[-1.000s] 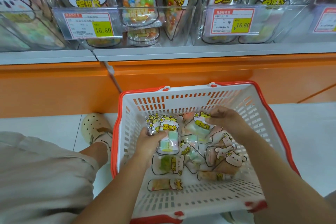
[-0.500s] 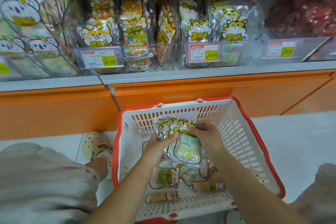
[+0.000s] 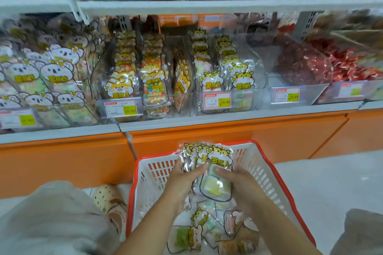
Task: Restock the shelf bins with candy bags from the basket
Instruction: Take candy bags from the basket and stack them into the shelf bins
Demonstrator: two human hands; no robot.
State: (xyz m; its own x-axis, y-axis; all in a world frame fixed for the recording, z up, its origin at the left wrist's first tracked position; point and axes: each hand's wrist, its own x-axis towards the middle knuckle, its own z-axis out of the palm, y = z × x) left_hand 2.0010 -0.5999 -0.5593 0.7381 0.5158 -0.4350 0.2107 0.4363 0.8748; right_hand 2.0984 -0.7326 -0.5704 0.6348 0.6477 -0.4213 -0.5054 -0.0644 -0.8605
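my left hand point(image 3: 182, 180) and right hand point(image 3: 240, 184) both grip a bunch of candy bags point(image 3: 209, 163), fingers curled round it, above the basket point(image 3: 267, 174), near the shelf bins point(image 3: 228, 97).

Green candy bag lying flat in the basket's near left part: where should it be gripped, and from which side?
Probably pinch its flat cartoon header end, coming down from above: the green candy bag lies flat on the floor of the basket, whose walls close off the sides, and the filled body looks bulkier.
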